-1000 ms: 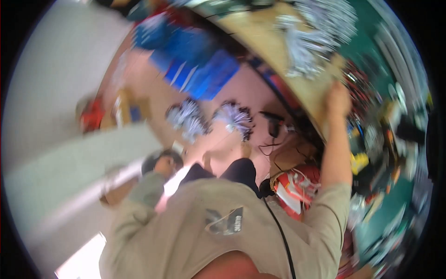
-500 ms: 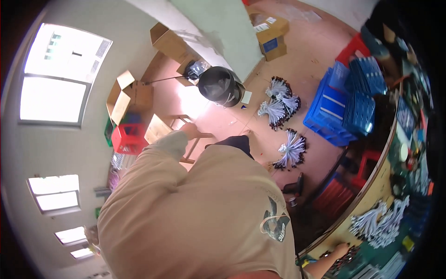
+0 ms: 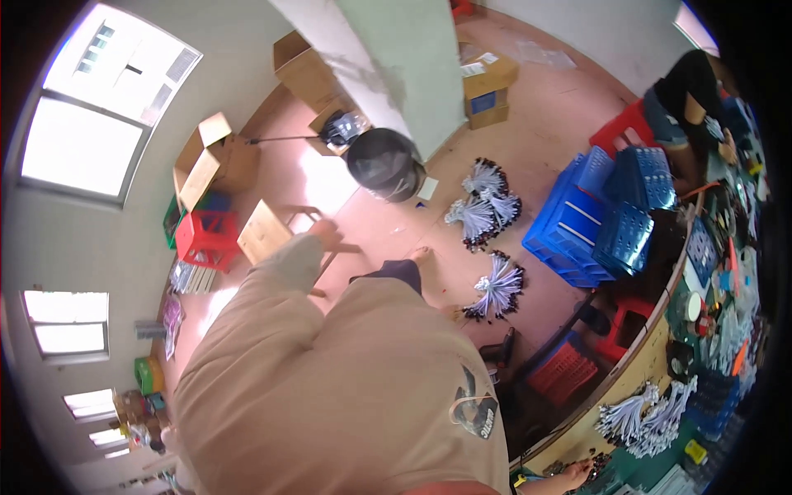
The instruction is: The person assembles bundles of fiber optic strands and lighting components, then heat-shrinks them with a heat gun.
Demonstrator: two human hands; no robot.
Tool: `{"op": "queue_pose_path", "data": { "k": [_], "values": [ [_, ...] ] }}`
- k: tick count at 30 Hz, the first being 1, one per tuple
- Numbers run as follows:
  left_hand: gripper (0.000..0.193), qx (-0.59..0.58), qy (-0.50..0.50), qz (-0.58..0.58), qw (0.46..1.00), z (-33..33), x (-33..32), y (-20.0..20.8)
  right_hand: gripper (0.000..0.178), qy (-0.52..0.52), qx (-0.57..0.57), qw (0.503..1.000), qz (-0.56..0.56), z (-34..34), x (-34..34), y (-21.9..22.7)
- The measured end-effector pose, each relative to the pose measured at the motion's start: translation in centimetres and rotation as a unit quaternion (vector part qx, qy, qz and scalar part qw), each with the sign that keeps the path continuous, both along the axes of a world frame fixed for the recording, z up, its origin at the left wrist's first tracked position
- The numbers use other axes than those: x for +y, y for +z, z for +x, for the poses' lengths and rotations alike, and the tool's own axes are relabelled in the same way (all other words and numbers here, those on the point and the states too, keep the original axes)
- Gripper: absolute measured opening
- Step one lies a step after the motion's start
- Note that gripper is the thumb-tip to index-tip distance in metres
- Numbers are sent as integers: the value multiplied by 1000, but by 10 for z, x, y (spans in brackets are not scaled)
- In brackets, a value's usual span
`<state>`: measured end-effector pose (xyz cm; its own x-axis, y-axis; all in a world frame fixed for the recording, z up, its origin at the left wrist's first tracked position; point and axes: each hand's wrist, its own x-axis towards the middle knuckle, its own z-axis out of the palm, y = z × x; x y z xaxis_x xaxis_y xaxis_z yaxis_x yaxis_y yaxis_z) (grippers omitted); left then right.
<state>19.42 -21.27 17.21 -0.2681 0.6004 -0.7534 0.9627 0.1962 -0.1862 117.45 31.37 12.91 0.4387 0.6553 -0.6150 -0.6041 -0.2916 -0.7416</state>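
My left hand (image 3: 328, 235), at the end of a long beige sleeve, is closed on the frame of a small wooden stool (image 3: 264, 232). The stool's pale seat faces left and up, and its legs show on the right of the seat. My forearm hides part of it. Below the hand show my dark trouser leg and bare foot (image 3: 421, 254) on the pinkish floor. I do not see my right hand. A bare forearm and hand (image 3: 577, 472) at the bottom right, on the workbench, seem to be another person's.
A black bin (image 3: 384, 165) stands by the pillar. Bundles of white cables (image 3: 497, 285) lie on the floor, with blue crates (image 3: 565, 223) to their right. A red plastic stool (image 3: 206, 239) and open cartons (image 3: 216, 165) line the left wall. The cluttered workbench (image 3: 643, 371) curves along the right.
The whole view has shifted and turned slightly, bringing more of the seated person at the upper right into sight. My left hand stays at the stool.
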Motion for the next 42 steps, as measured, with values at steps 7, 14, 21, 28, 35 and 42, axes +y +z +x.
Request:
{"op": "queue_pose_path", "data": {
  "k": [7, 14, 21, 28, 35, 42],
  "values": [
    [40, 0, 39, 29, 999, 7, 19, 8, 30, -29, 76, 997, 4, 8, -40, -62],
    [25, -62, 252, 84, 962, -13, -29, -11, 25, 86, 70, 977, 180, -19, -80, -37],
    [52, -48, 219, -2, 975, -37, -56, -19, 22, 15, 6, 994, 110, -64, -67, -32],
    [43, -38, 296, -23, 954, 34, 105, 45, 33, 189, 87, 968, 141, -33, -67, -27],
    [51, -70, 397, 55, 914, 51, 56, 47, 43, 194, -44, 978, 56, -194, 100, 30],
    [34, -14, 307, 188, 933, 68, -33, -28, 46, 362, -13, 929, 74, -343, 185, 69]
  ]
}}
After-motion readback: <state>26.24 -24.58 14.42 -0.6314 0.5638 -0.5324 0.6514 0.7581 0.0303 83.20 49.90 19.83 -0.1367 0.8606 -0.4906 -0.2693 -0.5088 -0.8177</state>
